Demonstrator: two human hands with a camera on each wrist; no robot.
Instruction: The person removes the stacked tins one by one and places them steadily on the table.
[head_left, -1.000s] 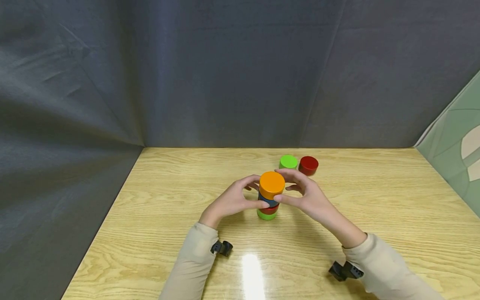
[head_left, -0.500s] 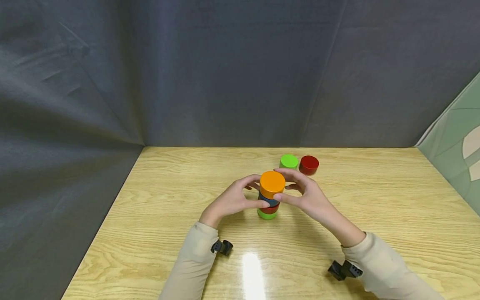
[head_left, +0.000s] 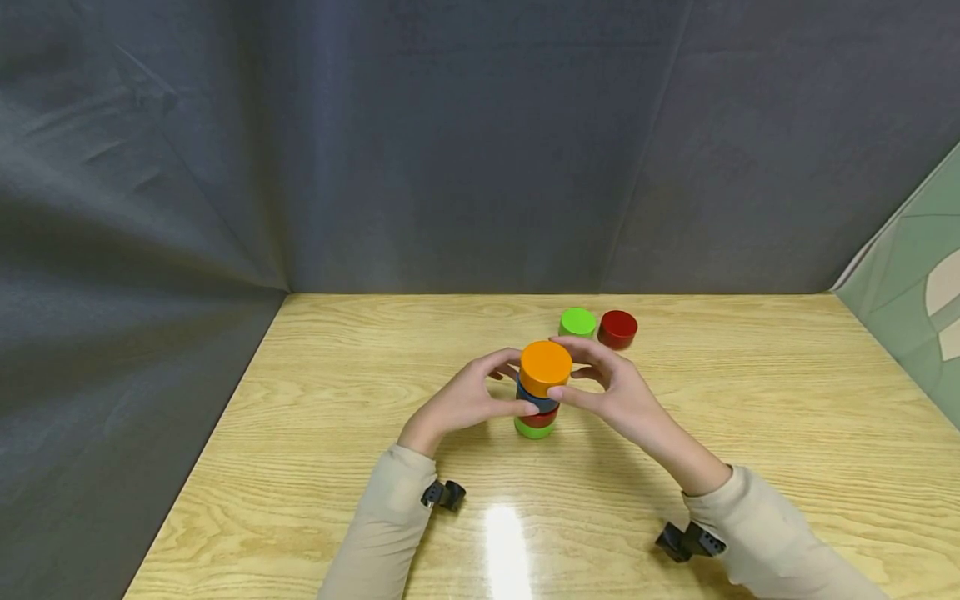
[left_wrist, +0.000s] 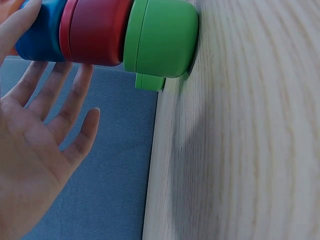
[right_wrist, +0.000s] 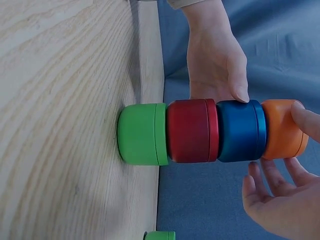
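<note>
A column of lidded round tins stands upright on the table, centred between both hands. From the bottom come a green tin [right_wrist: 140, 135], a red tin [right_wrist: 190, 131], a blue tin [right_wrist: 240, 131] and, on top, an orange tin [head_left: 546, 367]. My left hand [head_left: 468, 398] holds the blue tin from the left, thumb at its near side and fingers behind. From the right, my right hand [head_left: 618, 392] grips the orange tin between thumb and fingers. In the right wrist view the orange tin sits right against the blue lid, roughly in line with the column.
Behind the column, a second green tin [head_left: 577, 320] and a second red tin [head_left: 618, 331] stand side by side on the wooden table [head_left: 337, 400]. A dark cloth screen [head_left: 465, 150] rises along the back edge and the left side. Light reflects off the near tabletop.
Hardly anything differs: the orange tin and the right hand have shifted very slightly right and back. The left hand and the lower tins stay put.
</note>
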